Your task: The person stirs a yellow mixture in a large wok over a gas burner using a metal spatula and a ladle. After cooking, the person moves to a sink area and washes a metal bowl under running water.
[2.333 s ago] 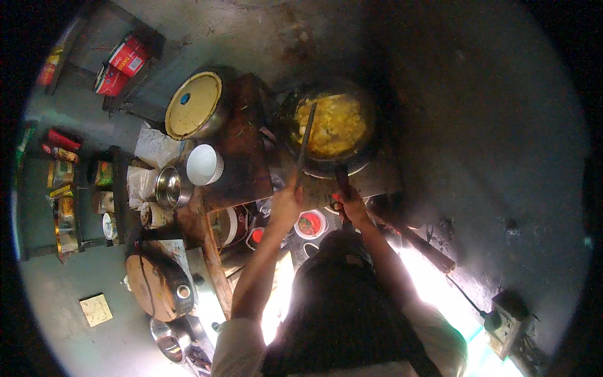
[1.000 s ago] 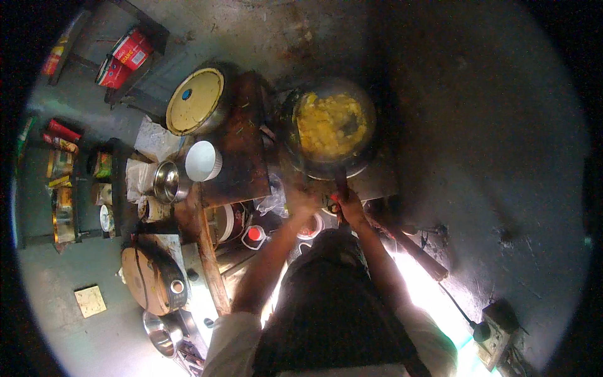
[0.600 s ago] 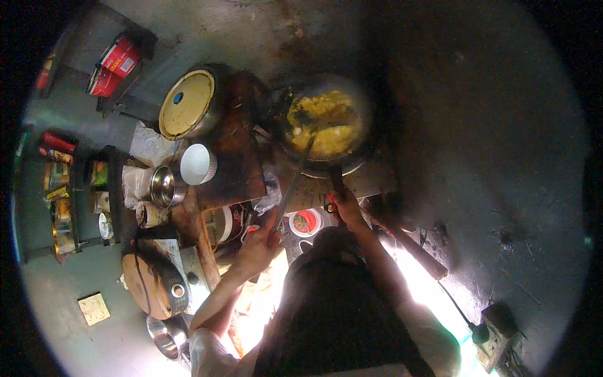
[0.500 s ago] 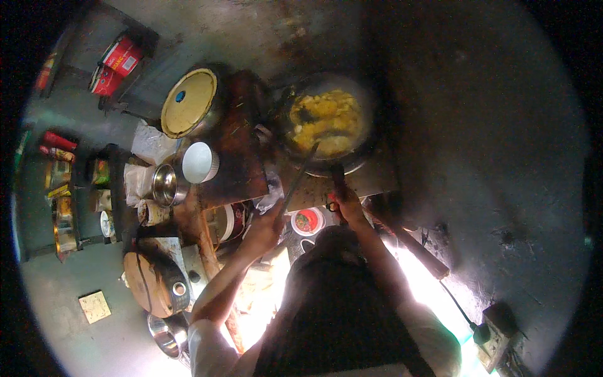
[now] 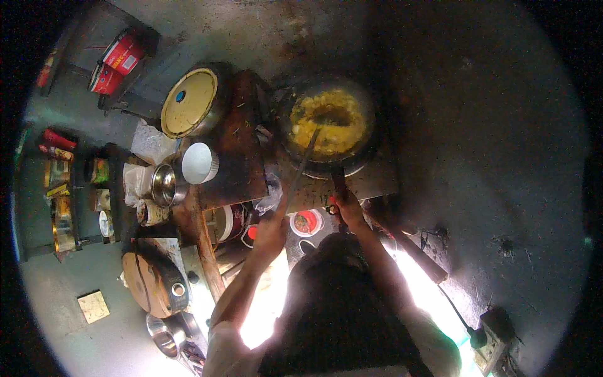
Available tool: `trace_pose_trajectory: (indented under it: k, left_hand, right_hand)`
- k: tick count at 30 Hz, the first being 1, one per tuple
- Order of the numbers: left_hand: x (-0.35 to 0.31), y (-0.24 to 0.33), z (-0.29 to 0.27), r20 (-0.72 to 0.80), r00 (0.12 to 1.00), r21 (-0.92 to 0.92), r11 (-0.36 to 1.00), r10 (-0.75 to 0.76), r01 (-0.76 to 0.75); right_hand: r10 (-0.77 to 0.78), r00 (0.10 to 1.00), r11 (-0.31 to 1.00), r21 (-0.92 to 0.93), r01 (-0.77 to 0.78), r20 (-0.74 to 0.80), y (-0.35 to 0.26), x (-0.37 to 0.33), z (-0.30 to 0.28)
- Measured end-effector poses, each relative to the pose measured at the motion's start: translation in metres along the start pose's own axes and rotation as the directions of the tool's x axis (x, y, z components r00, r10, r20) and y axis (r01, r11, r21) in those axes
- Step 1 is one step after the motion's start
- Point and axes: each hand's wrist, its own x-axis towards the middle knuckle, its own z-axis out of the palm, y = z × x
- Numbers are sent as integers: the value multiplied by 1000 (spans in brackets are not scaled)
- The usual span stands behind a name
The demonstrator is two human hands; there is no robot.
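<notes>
A dark wok point(image 5: 367, 141) holds yellow, chunky food point(image 5: 342, 135), perhaps egg with pale pieces in it. My left hand point(image 5: 272, 234) is closed around the handle of a long-handled spatula point(image 5: 303, 168). The spatula slants up and right into the wok, and its head is among the food, hard to make out. On the near side, my right hand point(image 5: 348, 209) grips the wok handle point(image 5: 339, 183). Just beyond my left hand, a crumpled clear plastic bag point(image 5: 270, 193) lies at the counter's edge.
Left of the wok, a dark wooden counter point(image 5: 235, 179) carries a white bowl point(image 5: 200, 163) and a large lidded pot point(image 5: 188, 103). A steel bowl point(image 5: 166, 185) stands farther left. Below sits a white tub with red contents point(image 5: 306, 222). A wall rises on the right.
The spatula head has moved farther into the wok, shifting the food and exposing a dark patch near the middle. My left forearm has swung right; my right hand stays on the handle.
</notes>
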Motion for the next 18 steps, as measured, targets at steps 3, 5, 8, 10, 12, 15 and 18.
trace_pose_trajectory:
  k: [3, 5, 8, 10, 12, 15, 18]
  left_hand:
    - [-29, -21, 0, -59, 998, -113, 993, 36, -42]
    - [-11, -9, 1, -74, 997, 66, 997, 36, -31]
    - [17, -15, 26, -222, 974, -38, 998, 36, -46]
    - [38, -15, 43, -330, 941, 29, 997, 74, -68]
    - [52, -6, 57, -325, 946, 29, 1000, 15, -6]
    - [59, 4, 82, -179, 979, -83, 993, -97, 83]
    - [43, -4, 111, -316, 946, 19, 997, 71, -69]
  right_hand:
    - [55, 998, 998, -3, -55, 17, -21, -12, 6]
    - [69, 998, 996, 51, -68, 0, -17, -15, 10]
    - [73, 997, 990, 120, -71, -14, -15, -19, 11]
    - [75, 997, 990, 118, -74, 2, -26, -23, 10]
    - [7, 999, 1000, 30, -6, -36, -18, -26, 4]
    - [-221, 970, 961, -190, 199, -101, 3, -38, -19]
    - [-413, 836, 910, -151, 385, -361, 55, -66, -28]
